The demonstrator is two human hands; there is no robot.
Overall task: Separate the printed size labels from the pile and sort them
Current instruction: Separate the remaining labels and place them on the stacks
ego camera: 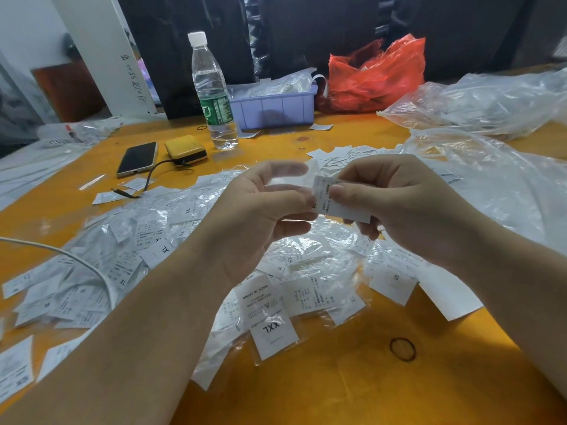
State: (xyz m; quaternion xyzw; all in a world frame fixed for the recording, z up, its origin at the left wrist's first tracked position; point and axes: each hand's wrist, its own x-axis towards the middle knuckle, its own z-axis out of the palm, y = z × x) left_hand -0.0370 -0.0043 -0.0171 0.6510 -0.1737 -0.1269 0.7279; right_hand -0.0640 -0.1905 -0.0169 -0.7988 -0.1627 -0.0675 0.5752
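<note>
Both forearms lead up to the right hand (395, 204), its grip pinching a label (334, 200).

We see bare table (352, 391) near the rubber band (402, 349); label pile (129, 250) blocks left-centre, plastic bags (491, 167) right, bottle (213, 93), phone (137, 158) behind.

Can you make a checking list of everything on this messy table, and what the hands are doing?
Surface: orange table, mostly littered.
Job's things: pile of labels in clear wrappers; XXL label nearest.
Clutter: water bottle, purple bin, red bag, phone, yellow case, rubber band.
Hands: right hand pinches held label; left hand touches its edge.
Cables: white cable across pile.
Surroundings: clear bags, dark backdrop.
</note>
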